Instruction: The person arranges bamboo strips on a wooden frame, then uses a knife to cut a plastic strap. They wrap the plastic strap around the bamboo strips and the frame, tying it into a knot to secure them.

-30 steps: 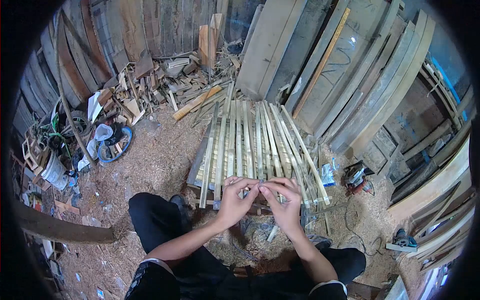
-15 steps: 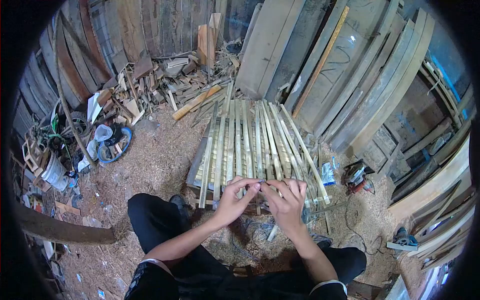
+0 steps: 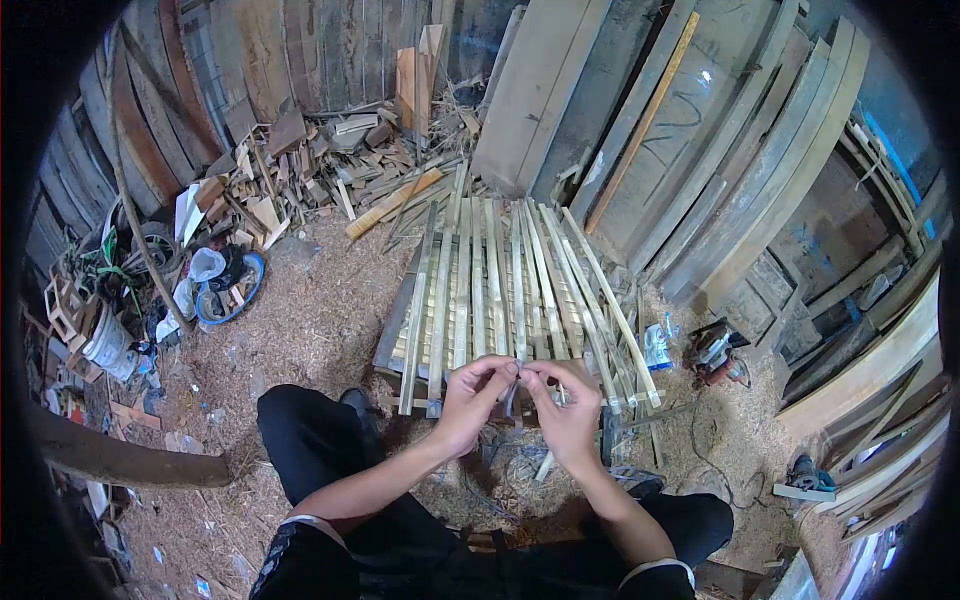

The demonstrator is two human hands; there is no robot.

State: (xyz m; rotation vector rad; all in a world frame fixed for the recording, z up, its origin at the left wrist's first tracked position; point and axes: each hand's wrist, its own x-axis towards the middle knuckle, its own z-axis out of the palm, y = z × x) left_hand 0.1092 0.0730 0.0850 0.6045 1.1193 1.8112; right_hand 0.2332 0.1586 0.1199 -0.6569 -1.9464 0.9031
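Observation:
My left hand (image 3: 475, 402) and my right hand (image 3: 562, 408) meet over the near end of the slats, fingertips pinched close together. Between them is a thin greyish strip (image 3: 511, 401) that hangs a little below the fingers; its exact kind is too small to make out. Several long, pale wooden slats (image 3: 462, 290) lie side by side just beyond my hands, spread like a fan. They rest on a low stand (image 3: 388, 340), whose dark left side shows.
A power tool (image 3: 718, 360) with a cord lies on the sawdust floor to the right, beside a blue-and-white packet (image 3: 656, 346). Wood offcuts (image 3: 330, 160) are heaped at the back left near a blue basin (image 3: 232, 288). Boards (image 3: 540, 90) lean against the back wall.
My fingers have shifted their pinch, and both thumbs now point upward. The thin strip now shows hanging below the fingertips. The slats have stayed in place.

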